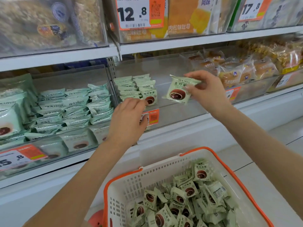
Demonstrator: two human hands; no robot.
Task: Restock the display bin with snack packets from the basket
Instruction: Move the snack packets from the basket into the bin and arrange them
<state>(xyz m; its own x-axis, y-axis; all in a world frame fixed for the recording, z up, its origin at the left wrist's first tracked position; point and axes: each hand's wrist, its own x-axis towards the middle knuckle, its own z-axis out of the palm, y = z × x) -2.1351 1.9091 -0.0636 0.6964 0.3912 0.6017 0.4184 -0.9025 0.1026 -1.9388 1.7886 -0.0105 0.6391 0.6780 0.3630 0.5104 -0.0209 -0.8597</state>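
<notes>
At the left of the clear display bin (172,112), two rows of pale green snack packets (136,89) are stood upright, and their near end is touched by the left hand (129,118), its fingers curled; whether anything is gripped cannot be told. Further right, one packet (178,89) is pinched above the bin floor by the right hand (206,90). Nearest, at lower right, the white basket (164,171) is seen with loose packets (185,203) heaped inside.

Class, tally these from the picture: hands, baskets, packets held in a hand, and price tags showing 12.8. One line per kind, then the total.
Hands: 2, left hand and right hand
Baskets: 1, basket
Held packets: 1, packet
12.8 price tags: 1, tag
Total: 5
</notes>
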